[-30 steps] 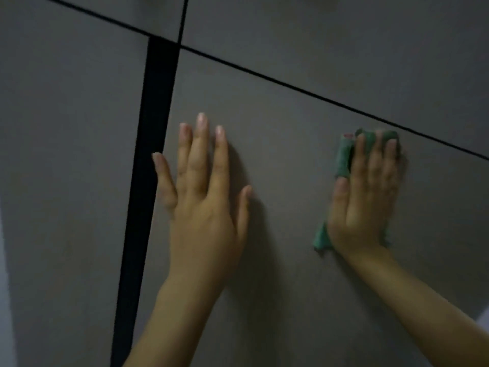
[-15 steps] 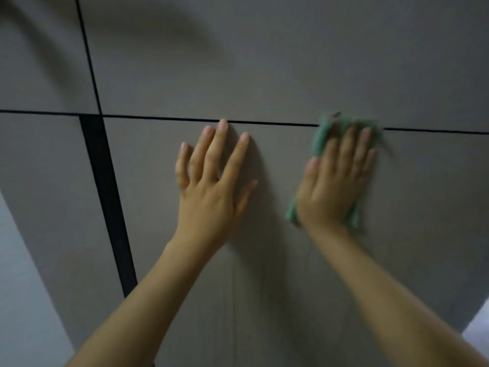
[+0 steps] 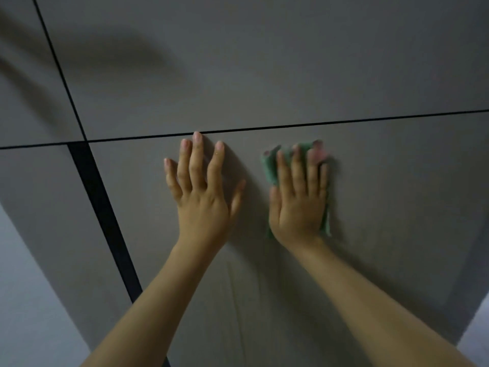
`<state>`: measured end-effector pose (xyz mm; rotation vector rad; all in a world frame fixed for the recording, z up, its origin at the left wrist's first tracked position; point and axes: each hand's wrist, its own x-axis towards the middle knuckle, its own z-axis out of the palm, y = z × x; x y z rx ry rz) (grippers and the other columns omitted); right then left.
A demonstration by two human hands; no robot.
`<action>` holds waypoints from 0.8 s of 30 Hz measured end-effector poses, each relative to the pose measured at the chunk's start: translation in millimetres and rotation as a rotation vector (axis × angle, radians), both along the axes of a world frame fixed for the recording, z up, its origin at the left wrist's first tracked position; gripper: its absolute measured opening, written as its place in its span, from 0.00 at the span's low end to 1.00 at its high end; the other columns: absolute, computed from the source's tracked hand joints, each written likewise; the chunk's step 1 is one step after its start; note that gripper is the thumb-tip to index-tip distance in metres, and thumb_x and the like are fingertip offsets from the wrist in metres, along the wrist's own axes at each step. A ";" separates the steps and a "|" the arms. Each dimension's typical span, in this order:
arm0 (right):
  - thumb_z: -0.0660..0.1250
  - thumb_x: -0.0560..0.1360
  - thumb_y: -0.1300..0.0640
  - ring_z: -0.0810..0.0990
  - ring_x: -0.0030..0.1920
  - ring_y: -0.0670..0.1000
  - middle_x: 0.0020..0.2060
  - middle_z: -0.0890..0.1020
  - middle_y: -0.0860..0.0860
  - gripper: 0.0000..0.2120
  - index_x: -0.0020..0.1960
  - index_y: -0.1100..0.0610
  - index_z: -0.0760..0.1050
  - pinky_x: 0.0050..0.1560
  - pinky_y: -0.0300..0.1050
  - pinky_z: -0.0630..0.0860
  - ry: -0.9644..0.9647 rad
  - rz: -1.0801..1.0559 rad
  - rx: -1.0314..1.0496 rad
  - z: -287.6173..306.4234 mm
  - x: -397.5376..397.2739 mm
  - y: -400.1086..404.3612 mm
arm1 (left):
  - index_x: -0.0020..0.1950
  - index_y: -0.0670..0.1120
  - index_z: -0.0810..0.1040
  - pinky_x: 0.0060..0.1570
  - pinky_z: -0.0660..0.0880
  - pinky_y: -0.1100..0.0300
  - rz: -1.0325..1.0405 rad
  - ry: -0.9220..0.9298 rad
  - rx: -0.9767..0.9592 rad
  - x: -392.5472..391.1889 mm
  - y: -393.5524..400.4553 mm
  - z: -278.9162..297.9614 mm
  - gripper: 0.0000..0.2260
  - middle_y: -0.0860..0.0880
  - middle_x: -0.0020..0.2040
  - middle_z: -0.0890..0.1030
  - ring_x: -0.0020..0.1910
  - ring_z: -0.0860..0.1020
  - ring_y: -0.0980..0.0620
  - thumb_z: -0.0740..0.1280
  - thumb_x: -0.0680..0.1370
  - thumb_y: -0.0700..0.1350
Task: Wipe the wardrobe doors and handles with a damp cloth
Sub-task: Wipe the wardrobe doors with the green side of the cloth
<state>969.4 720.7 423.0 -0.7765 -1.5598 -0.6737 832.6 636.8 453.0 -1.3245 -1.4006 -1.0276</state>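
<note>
A folded green cloth (image 3: 270,168) is being pressed flat against the matte grey wardrobe door panel (image 3: 397,207) by the right hand (image 3: 299,205), whose straight fingers (image 3: 297,168) are being held close together over the fabric, with the thumb laid alongside. Only the cloth's upper left corner and thin strips along the hand's right edge and heel are being left uncovered; its top edge is being kept just below the thin dark horizontal gap (image 3: 344,123) between the lower and upper panels. The fingertip area on the right is blurred. Just beside it, the left hand (image 3: 203,205) is being laid palm-flat on the same panel, its fingers (image 3: 197,160) straight and slightly spread, the thumb angled out toward the right hand. The middle fingertip is touching the gap. A wide black vertical strip (image 3: 105,223) is being shown left of the left forearm.
</note>
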 end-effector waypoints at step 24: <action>0.45 0.83 0.53 0.60 0.72 0.67 0.70 0.65 0.67 0.25 0.71 0.68 0.62 0.71 0.65 0.55 0.431 -0.133 -0.188 -30.7 138.6 70.2 | 0.74 0.44 0.64 0.72 0.41 0.39 -0.020 0.071 -0.029 86.1 45.2 6.2 0.33 0.33 0.73 0.61 0.73 0.52 0.36 0.65 0.76 0.61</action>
